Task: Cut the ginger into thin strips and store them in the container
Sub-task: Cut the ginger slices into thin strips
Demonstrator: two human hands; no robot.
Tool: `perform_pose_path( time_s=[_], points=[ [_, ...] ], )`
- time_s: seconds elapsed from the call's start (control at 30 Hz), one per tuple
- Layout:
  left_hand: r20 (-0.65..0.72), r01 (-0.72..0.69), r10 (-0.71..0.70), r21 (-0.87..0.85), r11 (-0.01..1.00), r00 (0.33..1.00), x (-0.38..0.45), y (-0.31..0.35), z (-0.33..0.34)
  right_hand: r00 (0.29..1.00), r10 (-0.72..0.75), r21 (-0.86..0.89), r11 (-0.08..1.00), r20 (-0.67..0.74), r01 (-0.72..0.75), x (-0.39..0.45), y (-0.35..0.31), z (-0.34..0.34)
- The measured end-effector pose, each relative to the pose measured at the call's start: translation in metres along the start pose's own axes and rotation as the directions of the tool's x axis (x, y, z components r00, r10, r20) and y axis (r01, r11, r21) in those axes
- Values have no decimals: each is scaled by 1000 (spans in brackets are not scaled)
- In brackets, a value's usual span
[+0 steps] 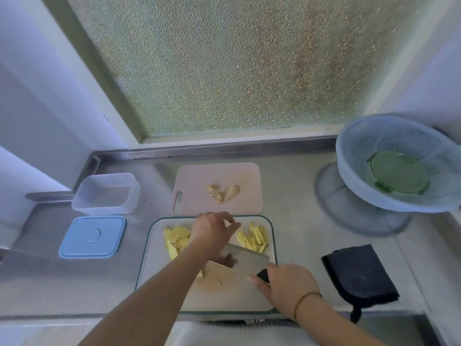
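The right hand grips the black handle of a cleaver, low in the frame. The left hand hovers with fingers spread, holding nothing, between ginger slices and ginger strips on the white cutting board. An open container stands at middle left.

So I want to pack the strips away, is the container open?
Open: the container shows no lid, and the blue lid lies beside it.
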State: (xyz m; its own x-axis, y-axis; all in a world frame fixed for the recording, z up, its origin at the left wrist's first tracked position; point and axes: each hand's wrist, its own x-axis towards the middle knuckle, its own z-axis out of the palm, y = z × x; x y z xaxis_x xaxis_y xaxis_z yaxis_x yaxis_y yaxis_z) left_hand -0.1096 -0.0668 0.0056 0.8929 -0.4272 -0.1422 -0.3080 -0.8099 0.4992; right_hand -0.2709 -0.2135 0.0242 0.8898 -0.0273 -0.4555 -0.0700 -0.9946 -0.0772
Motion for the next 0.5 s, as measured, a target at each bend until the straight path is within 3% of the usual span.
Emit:
perform_pose_path(
  time_s=[0.07, 0.13, 0.27, 0.33, 0.5],
  points=[
    [-73, 116, -127, -133, 984, 989, 0, -21, -21, 999, 47, 90, 995, 9, -48, -1, 1, 1],
    [-130, 201, -231, -212, 957, 964, -6, -48, -39, 990, 136, 314, 940, 23, -136, -1, 2, 5],
    [-58, 283, -292, -121, 951, 955, -31, -98, -46, 965, 252, 734, 641, 74, -224, 6, -2, 14],
    [-51, 226, -227, -36, 974, 972, -41, -112, -35, 957, 281, 796, 560, 78, -229, 10, -4, 15],
    [-172, 136, -120, 81, 987, 978, -49, -113, -17, 961, 271, 782, 586, 57, -211, 15, -5, 15]
  ],
)
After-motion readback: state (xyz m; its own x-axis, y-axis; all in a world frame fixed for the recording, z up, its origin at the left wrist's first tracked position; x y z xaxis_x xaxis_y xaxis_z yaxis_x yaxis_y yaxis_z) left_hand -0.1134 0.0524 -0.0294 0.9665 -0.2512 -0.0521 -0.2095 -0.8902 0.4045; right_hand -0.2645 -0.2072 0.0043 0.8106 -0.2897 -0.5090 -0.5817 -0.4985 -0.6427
